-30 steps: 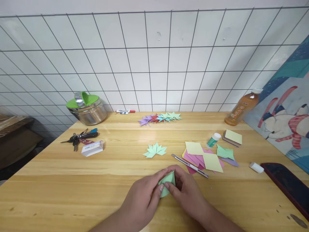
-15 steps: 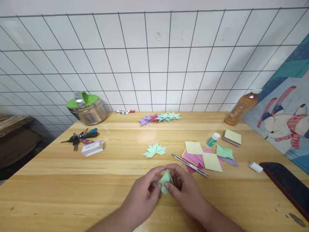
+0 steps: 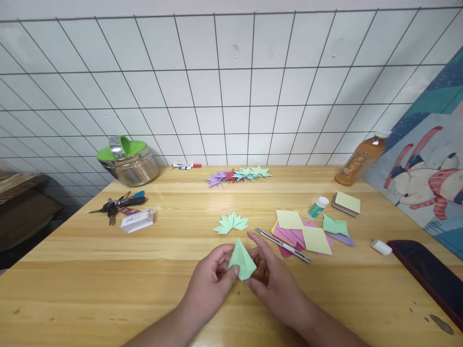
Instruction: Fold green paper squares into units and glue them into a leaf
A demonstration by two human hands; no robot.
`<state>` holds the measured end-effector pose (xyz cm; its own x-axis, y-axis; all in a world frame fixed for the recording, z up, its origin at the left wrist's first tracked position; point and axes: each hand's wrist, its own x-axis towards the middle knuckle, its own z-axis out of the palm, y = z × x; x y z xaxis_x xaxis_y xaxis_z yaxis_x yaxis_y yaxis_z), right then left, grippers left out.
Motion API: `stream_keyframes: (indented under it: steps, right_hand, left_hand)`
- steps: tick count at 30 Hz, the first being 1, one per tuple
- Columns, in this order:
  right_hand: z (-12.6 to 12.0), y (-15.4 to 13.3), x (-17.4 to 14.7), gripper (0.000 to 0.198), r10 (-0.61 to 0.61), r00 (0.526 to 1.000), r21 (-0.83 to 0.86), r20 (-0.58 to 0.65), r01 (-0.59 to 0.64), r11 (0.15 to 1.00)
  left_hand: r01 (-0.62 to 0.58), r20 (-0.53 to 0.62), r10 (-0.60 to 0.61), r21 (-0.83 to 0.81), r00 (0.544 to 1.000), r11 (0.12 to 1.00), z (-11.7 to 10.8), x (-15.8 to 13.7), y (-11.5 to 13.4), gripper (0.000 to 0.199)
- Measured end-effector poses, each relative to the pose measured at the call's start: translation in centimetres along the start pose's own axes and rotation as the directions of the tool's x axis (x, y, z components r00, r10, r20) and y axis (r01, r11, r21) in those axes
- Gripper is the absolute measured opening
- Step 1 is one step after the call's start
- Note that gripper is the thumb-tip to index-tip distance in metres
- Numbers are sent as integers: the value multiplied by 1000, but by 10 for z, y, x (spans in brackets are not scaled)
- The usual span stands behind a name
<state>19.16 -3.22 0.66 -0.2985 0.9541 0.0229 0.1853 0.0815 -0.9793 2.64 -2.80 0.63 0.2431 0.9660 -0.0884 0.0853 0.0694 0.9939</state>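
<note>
A light green folded paper (image 3: 243, 260), kite-shaped with a pointed top and a crease down it, stands tilted between my hands above the table. My left hand (image 3: 211, 277) is closed on its left side, the thumb pressed on the front face near the lower edge. At the lower right edge, the thumb of my right hand (image 3: 277, 279) touches the paper; the index finger is raised off it and the other fingers curl partly hidden behind. Just beyond the hands lies a fan of pointed light green paper pieces (image 3: 231, 222).
Right of my hands, a utility knife (image 3: 284, 246) lies against loose coloured paper squares (image 3: 316, 241). Beyond stand a glue stick (image 3: 318, 208) and a tea bottle (image 3: 361, 159). A phone (image 3: 427, 274) lies far right. Leftward are keys (image 3: 117, 205) and a steel pot (image 3: 130, 164). Paper leaves (image 3: 238, 175) line the back.
The right thumb has slid off the paper's front to its lower right edge and the index finger has lifted. The paper has turned, showing a wider face. The view has shifted slightly.
</note>
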Motion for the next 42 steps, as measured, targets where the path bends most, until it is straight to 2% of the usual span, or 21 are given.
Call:
stream_keyframes:
  steps: [8, 13, 18, 22, 24, 27, 32, 34, 37, 42]
  right_hand:
    - [-3, 5, 1, 57, 9, 997, 45, -74, -5, 999]
    - [-3, 7, 4, 48, 2, 995, 29, -102, 0, 1000]
    - [-1, 3, 2, 52, -1, 1000, 61, -14, 2, 998]
    - [-3, -3, -1, 59, -52, 998, 61, 42, 49, 997]
    - [-4, -6, 0, 47, -64, 996, 88, 58, 59, 994]
    - [-5, -7, 2, 26, -19, 997, 125, 81, 9, 992]
    - [-4, -4, 5, 3, 99, 995, -5, 22, -98, 995]
    - [-3, -2, 5, 7, 113, 994, -15, -1, -113, 993]
    - [-3, 0, 5, 12, 120, 993, 4, -18, -120, 993]
    - [-4, -1, 6, 16, 146, 989, 29, -23, -146, 989]
  left_hand:
    - [-43, 102, 46, -38, 994, 998, 3, -4, 5, 25]
    - [-35, 78, 35, 4, 996, 999, 3, -4, 2, 29]
    - [-5, 30, 3, 64, 1000, 998, 1, 0, 2, 25]
    - [13, -32, -9, 137, 999, 991, -1, 1, 0, 27]
    - [9, -44, -2, 162, 999, 987, -1, 0, 0, 27]
    - [-4, -22, 8, 180, 1000, 984, 0, -1, 3, 20]
    - [-57, -35, 67, 246, 997, 968, 0, -4, 8, 25]
    - [-121, -1, 125, 254, 992, 960, -1, -7, 10, 27]
    - [-202, 64, 192, 217, 979, 955, -3, -10, 12, 16]
    - [-132, 74, 120, 191, 990, 973, -2, -7, 12, 17]
